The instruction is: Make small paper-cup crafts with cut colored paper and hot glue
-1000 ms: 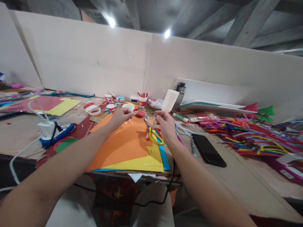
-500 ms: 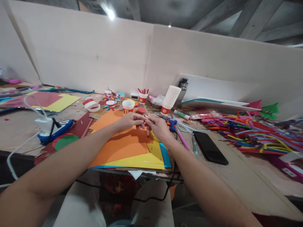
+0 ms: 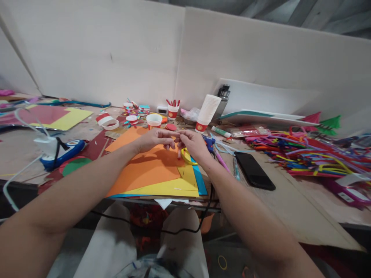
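Above a sheet of orange paper (image 3: 150, 170), my left hand (image 3: 158, 139) and my right hand (image 3: 189, 143) meet at the fingertips. Both have bent fingers drawn together; whatever they pinch is too small or hidden to name. A small pale and red piece (image 3: 179, 154) shows just under my right fingers, and I cannot tell whether it is held. Yellow paper (image 3: 162, 189) and blue paper (image 3: 202, 187) lie beneath the orange sheet. Beside my right hand is a yellow ring-shaped item (image 3: 187, 157), partly covered. Just behind the fingers lies a red disc (image 3: 171, 127).
Behind stand a paper cup (image 3: 154, 121), a cup of red sticks (image 3: 173, 110) and a leaning cup stack (image 3: 208, 112). To the right are a blue glue gun (image 3: 208, 143), a phone (image 3: 254, 170) and many pipe cleaners (image 3: 301, 154). A black cable (image 3: 185, 232) hangs in front.
The camera view has tilted downward, so the table items sit higher in the picture. My hands stay together over the orange paper, with the fingers slightly straighter at the tips.
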Motion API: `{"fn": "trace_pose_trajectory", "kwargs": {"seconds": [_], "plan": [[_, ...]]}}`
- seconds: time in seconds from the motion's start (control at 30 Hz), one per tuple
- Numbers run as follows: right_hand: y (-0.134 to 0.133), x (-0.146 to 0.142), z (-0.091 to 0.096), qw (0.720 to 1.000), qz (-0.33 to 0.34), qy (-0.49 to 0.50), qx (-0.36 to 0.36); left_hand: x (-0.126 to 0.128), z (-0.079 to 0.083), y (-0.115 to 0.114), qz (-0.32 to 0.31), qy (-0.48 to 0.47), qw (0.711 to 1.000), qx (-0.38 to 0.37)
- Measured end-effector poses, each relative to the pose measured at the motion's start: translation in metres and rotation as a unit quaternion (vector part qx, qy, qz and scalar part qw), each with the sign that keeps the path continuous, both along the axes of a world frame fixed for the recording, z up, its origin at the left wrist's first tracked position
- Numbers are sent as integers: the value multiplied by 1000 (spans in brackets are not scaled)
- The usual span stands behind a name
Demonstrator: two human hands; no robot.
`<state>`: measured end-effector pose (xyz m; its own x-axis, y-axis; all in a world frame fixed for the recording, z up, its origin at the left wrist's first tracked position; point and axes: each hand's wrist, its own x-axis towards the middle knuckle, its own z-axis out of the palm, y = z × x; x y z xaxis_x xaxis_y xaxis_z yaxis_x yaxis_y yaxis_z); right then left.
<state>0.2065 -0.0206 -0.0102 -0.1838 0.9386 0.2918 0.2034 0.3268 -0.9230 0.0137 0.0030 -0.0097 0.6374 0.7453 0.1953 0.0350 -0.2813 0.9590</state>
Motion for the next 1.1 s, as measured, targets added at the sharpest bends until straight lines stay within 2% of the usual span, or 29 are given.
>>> {"fn": "trace_pose_trajectory", "kwargs": {"seconds": [0.1,0.17,0.43,0.63,0.67,0.7,0.77,0.8,0.87,0.93,0.97,1.0,1.1], "plan": [[0,0,-2,999,-34,-41,4,0,2,-2,-26,22,999,-9],[0,0,-1,998,-43,-32,-13,0,4,-5,-31,36,999,-12],[-1,-2,7,988,2,118,-101,2,5,-8,-24,12,1000,-16],[-2,-3,6,991,-13,85,-101,2,1,-5,-68,33,997,-26],[-2,-3,6,991,-15,87,-102,1,1,-3,-59,28,998,-20],[-2,-3,6,990,-23,92,-102,1,0,-1,-29,16,999,-6],[-1,-4,5,989,-43,99,-97,-3,0,7,101,-41,993,46],[0,-3,4,989,-52,98,-94,-6,0,12,193,-82,975,75],[1,-3,1,991,-53,83,-85,-15,-3,25,370,-158,910,99],[2,-3,-2,995,-38,61,-73,-23,-7,39,471,-134,864,118],[2,-3,-4,996,-33,49,-68,-26,-10,44,495,-106,852,130],[2,-3,-5,997,-30,38,-63,-28,-13,49,499,-82,853,131],[0,-4,-8,998,-33,8,-46,-25,-21,55,460,-49,880,110]]}}
